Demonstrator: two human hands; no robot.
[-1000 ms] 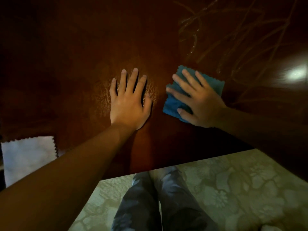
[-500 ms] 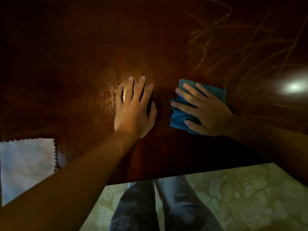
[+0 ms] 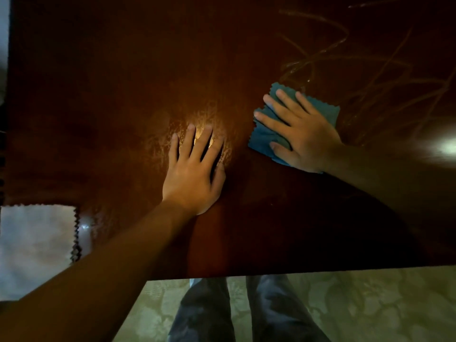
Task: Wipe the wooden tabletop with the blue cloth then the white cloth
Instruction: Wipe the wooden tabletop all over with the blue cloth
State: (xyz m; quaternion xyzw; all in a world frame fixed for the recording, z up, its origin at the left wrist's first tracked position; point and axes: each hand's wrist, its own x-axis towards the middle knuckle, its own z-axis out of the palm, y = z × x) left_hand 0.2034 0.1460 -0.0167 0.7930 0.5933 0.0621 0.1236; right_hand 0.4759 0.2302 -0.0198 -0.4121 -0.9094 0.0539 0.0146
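My right hand (image 3: 302,134) lies flat with spread, straight fingers on the folded blue cloth (image 3: 261,139), pressing it onto the dark wooden tabletop (image 3: 123,95). The cloth has zigzag edges and sticks out past my fingers on the left and far side. My left hand (image 3: 193,174) rests palm down on the bare wood just left of the cloth, fingers straight. A white cloth (image 3: 34,243) with a zigzag edge lies at the table's near left corner, partly under my left forearm.
Pale streaky smear marks (image 3: 357,77) cross the far right of the tabletop. A bright light reflection (image 3: 446,146) glares at the right edge. The table's near edge runs across the bottom, with my legs (image 3: 234,312) and a patterned floor (image 3: 370,304) below.
My right hand has slid the blue cloth a little away from me and to the right. My left hand stays flat in the same spot on the wood.
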